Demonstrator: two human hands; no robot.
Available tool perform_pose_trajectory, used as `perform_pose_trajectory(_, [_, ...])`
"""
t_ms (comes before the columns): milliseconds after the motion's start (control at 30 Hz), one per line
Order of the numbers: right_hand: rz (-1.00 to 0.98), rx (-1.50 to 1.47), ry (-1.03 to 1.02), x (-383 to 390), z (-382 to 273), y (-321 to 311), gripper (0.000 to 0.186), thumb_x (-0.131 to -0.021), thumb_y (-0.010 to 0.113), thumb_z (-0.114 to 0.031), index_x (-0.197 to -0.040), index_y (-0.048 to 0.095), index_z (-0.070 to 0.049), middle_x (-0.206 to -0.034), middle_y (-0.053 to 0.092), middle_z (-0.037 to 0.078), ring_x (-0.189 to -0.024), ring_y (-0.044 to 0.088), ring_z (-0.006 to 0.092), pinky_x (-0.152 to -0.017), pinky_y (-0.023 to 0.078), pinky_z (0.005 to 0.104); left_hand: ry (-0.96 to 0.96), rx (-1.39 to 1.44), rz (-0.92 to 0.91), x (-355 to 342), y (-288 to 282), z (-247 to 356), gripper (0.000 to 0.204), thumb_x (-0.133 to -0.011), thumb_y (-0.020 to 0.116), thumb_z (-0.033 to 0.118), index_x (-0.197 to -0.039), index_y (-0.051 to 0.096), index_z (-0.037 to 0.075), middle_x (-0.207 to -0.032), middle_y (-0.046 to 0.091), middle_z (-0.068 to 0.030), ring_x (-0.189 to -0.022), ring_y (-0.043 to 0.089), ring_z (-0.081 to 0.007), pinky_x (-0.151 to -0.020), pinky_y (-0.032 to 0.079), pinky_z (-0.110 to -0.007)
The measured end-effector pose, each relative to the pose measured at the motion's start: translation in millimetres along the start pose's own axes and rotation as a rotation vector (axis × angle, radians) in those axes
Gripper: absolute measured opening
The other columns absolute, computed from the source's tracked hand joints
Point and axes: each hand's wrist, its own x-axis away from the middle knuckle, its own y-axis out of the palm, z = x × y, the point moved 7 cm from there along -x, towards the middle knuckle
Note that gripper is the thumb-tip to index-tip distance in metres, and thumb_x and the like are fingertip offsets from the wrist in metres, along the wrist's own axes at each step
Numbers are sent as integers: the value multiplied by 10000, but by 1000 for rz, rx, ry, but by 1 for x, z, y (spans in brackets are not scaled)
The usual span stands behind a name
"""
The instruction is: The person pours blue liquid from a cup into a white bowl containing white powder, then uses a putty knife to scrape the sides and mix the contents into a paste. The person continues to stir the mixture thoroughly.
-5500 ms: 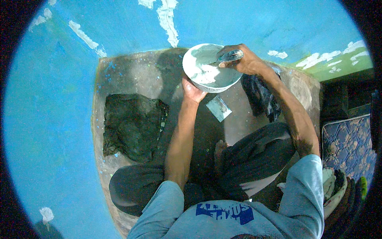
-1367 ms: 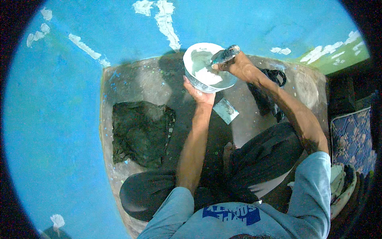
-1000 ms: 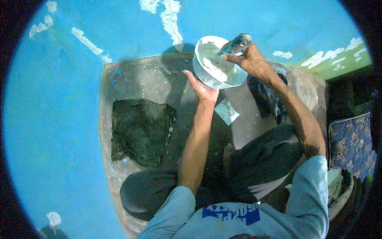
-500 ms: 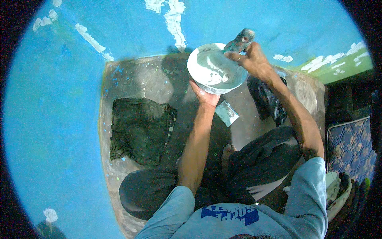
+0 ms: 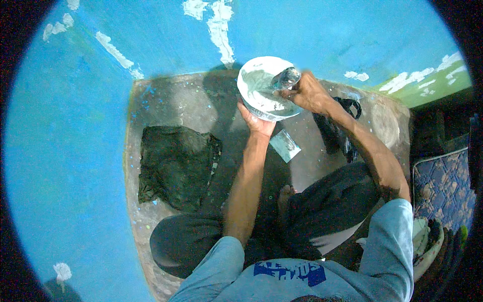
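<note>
My left hand supports a white bowl from below, fingers curled round its underside, with the opening tilted toward me. Whitish putty lies smeared over the inside. In my right hand is a putty knife with a grey, smeared handle. Its lower end points down into the bowl, where the blade is mostly hidden. Beneath the bowl, on the floor, lies a small pale, smeared rectangular piece.
Blue walls with white putty patches stand ahead and to the left. A dark cloth lies on the paint-spotted floor. A black plastic bag is beyond my right leg. At far right are a patterned mattress and piled cloths.
My right hand has moved left and slightly down with the putty knife, bringing it further over the bowl. The bowl has shifted slightly and tilted in my left hand.
</note>
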Motion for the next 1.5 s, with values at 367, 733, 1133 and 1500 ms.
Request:
perform_pose_trajectory(367, [461, 42, 112, 2, 27, -30, 323, -782, 690, -250, -926, 624, 32, -848, 656, 233, -768, 638, 368, -710, 493, 434, 19, -21, -6, 1, 3, 3, 681, -884, 398, 616, -1360, 424, 131, -1350, 470, -73, -1236, 450, -296, -1014, 385, -494])
perform_pose_trajectory(733, [85, -16, 34, -3, 32, 5, 312, -803, 736, -206, -1016, 650, 6, -885, 688, 150, -797, 643, 182, -692, 512, 327, 28, -104, 28, -2, 1, 14, 702, -862, 429, 634, -1360, 427, 140, -1340, 478, -68, -1219, 463, -295, -1001, 403, -484])
perform_pose_trajectory(1133, [362, 89, -9, -5, 20, -18, 308, -815, 711, -244, -989, 664, 6, -861, 684, 184, -686, 631, 248, -639, 497, 368, -10, -109, -10, 1, 15, 6, 707, -848, 465, 625, -1341, 444, 118, -1345, 475, -80, -1217, 462, -307, -993, 405, -503])
perform_pose_trajectory(1500, [195, -142, 2, -1, 18, -29, 370, -791, 752, -272, -1024, 649, -4, -864, 684, 109, -800, 610, 135, -720, 495, 306, -46, -19, -7, -5, 8, 15, 657, -860, 475, 557, -1339, 447, 108, -1314, 503, -99, -1203, 476, -323, -999, 402, -505])
